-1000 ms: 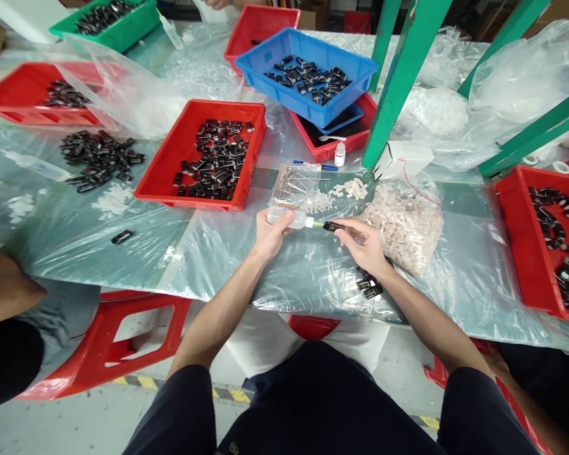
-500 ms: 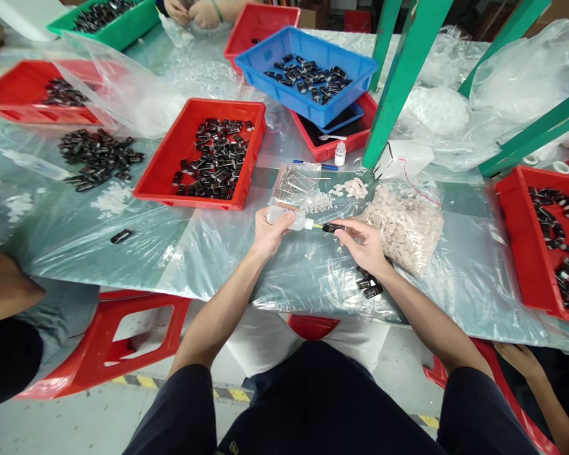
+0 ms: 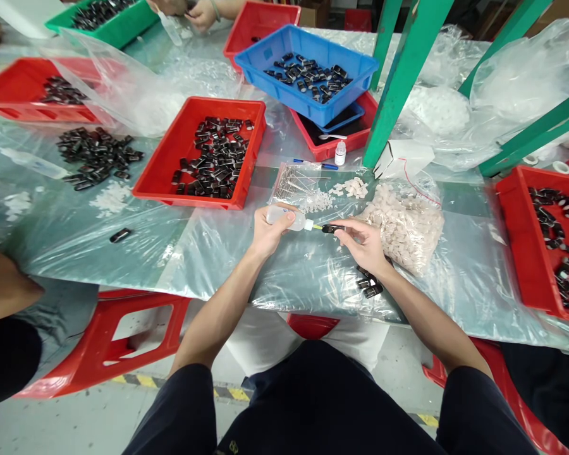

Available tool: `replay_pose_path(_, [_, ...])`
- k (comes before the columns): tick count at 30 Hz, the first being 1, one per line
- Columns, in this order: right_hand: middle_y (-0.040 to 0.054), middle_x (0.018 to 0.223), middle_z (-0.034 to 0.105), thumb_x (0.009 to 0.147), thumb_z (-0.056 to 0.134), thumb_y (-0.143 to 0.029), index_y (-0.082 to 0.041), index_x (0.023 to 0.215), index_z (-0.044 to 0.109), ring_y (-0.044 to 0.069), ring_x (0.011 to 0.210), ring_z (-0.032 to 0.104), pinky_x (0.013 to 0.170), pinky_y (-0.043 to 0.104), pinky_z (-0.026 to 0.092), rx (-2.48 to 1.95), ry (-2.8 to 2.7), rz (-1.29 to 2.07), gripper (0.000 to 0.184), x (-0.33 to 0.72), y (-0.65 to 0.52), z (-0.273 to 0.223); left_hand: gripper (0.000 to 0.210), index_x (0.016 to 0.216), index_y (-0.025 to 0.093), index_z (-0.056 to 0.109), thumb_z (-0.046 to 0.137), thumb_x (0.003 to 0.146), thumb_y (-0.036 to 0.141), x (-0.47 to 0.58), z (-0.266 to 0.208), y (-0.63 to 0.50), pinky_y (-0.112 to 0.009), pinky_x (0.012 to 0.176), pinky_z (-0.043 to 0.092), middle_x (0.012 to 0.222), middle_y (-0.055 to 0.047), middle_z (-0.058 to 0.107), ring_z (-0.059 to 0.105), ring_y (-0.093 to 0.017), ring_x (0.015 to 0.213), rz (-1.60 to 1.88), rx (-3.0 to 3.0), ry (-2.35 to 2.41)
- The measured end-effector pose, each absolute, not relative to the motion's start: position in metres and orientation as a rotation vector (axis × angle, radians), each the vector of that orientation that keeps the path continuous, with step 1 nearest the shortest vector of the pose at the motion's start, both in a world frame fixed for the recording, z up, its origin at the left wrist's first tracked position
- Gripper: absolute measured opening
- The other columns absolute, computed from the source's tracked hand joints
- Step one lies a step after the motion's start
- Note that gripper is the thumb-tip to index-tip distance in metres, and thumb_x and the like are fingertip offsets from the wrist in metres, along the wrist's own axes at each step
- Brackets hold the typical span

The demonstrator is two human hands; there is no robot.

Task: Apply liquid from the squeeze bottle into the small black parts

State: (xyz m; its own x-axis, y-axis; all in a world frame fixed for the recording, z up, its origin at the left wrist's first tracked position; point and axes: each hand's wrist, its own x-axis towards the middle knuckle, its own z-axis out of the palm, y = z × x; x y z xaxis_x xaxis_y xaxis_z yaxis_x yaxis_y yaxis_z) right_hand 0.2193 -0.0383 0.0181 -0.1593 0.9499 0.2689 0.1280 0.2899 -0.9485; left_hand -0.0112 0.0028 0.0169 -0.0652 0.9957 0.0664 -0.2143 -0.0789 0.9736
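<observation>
My left hand [image 3: 269, 232] is closed round a clear squeeze bottle [image 3: 284, 218] with a white cap and a thin yellowish nozzle. The nozzle tip meets the near end of a small glossy black part [image 3: 332, 229], which my right hand [image 3: 364, 243] pinches between thumb and fingers. Several similar black parts [image 3: 370, 287] lie below my right wrist. Just beyond my hands are small white pieces [image 3: 318, 202] and a bag of metal pins [image 3: 296, 182]. A clear bag of pale pieces [image 3: 405, 230] rests beside my right hand.
Red trays of black parts stand at left [image 3: 194, 151] and right [image 3: 545, 246]. A blue tray [image 3: 308, 76] sits stacked at the back, near a green post [image 3: 403, 82]. A small white bottle [image 3: 340, 153] stands by a blue pen [image 3: 315, 164]. A co-worker's hands [image 3: 201, 12] show across the table.
My hands, bottle and black part stay almost still. Across the table, a co-worker's hands have shifted with a bottle. A hand at the lower right has left the view.
</observation>
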Motion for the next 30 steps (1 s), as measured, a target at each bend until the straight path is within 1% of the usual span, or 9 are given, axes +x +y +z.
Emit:
replay_pose_path(5, [0.0068, 0.089, 0.076, 0.096, 0.072, -0.052, -0.023, 0.107, 0.082, 0.016, 0.063, 0.063, 0.056, 0.031, 0.052, -1.017, -1.527, 1.034, 0.033, 0.219, -0.0383, 0.0185, 0.05, 0.068, 0.016, 0.079, 0.094, 0.058, 0.063, -0.0113, 0.0177, 0.0023, -0.021, 0.042, 0.03, 0.06, -0.004, 0.067, 0.044, -0.007, 0.045, 1.4, 1.111, 1.037])
replay_pose_path(10, [0.0046, 0.079, 0.077, 0.095, 0.072, -0.056, -0.023, 0.111, 0.082, 0.015, 0.057, 0.062, 0.054, 0.031, 0.053, -1.025, -1.464, 1.126, 0.038, 0.2189, -0.0382, 0.017, 0.055, 0.067, 0.015, 0.077, 0.095, 0.055, 0.066, -0.0102, 0.0174, 0.0025, -0.022, 0.041, 0.028, 0.061, -0.004, 0.066, 0.043, -0.007, 0.045, 1.425, 1.061, 1.04])
replay_pose_path(15, [0.0049, 0.083, 0.079, 0.092, 0.076, -0.055, -0.023, 0.114, 0.082, 0.014, 0.057, 0.062, 0.052, 0.029, 0.05, -0.989, -1.422, 1.21, 0.039, 0.2206, -0.0343, 0.0142, 0.054, 0.07, 0.015, 0.078, 0.094, 0.057, 0.066, -0.0107, 0.0151, 0.0039, -0.022, 0.041, 0.029, 0.06, -0.004, 0.064, 0.043, -0.007, 0.045, 1.435, 1.06, 1.043])
replay_pose_path(18, [0.006, 0.087, 0.079, 0.092, 0.074, -0.058, -0.023, 0.111, 0.083, 0.013, 0.057, 0.061, 0.048, 0.027, 0.045, -0.958, -1.379, 1.27, 0.04, 0.2217, -0.0324, 0.0149, 0.056, 0.071, 0.015, 0.079, 0.094, 0.057, 0.066, -0.0107, 0.0152, 0.0041, -0.022, 0.041, 0.03, 0.061, -0.005, 0.065, 0.045, -0.007, 0.046, 1.431, 1.062, 1.048])
replay_pose_path(21, [0.0052, 0.082, 0.076, 0.094, 0.071, -0.06, -0.022, 0.106, 0.084, 0.012, 0.057, 0.06, 0.046, 0.026, 0.04, -0.957, -1.378, 1.284, 0.041, 0.2221, -0.0324, 0.017, 0.056, 0.072, 0.016, 0.078, 0.094, 0.058, 0.068, -0.0102, 0.0157, 0.0038, -0.022, 0.041, 0.031, 0.06, -0.004, 0.065, 0.045, -0.007, 0.046, 1.433, 1.075, 1.044])
replay_pose_path(24, [0.0017, 0.072, 0.071, 0.093, 0.073, -0.057, -0.022, 0.111, 0.082, 0.012, 0.055, 0.057, 0.049, 0.027, 0.043, -0.978, -1.403, 1.248, 0.04, 0.222, -0.0337, 0.0182, 0.055, 0.072, 0.017, 0.078, 0.092, 0.059, 0.069, -0.0094, 0.0158, 0.0035, -0.021, 0.041, 0.031, 0.061, -0.003, 0.066, 0.046, -0.008, 0.045, 1.437, 1.084, 1.041])
replay_pose_path(27, [0.0002, 0.07, 0.069, 0.093, 0.075, -0.054, -0.023, 0.116, 0.079, 0.012, 0.055, 0.057, 0.051, 0.027, 0.046, -0.974, -1.41, 1.227, 0.039, 0.2216, -0.0347, 0.018, 0.056, 0.072, 0.016, 0.078, 0.093, 0.058, 0.068, -0.0083, 0.0166, 0.0034, -0.021, 0.04, 0.031, 0.061, -0.004, 0.066, 0.047, -0.008, 0.045, 1.439, 1.058, 1.04])
replay_pose_path(30, [-0.0005, 0.067, 0.067, 0.093, 0.075, -0.054, -0.022, 0.115, 0.079, 0.013, 0.055, 0.057, 0.052, 0.028, 0.046, -0.985, -1.423, 1.213, 0.038, 0.2212, -0.035, 0.0178, 0.058, 0.069, 0.015, 0.077, 0.094, 0.054, 0.068, -0.0069, 0.0185, 0.0031, -0.021, 0.039, 0.031, 0.06, -0.003, 0.065, 0.047, -0.007, 0.045, 1.445, 1.025, 1.034])
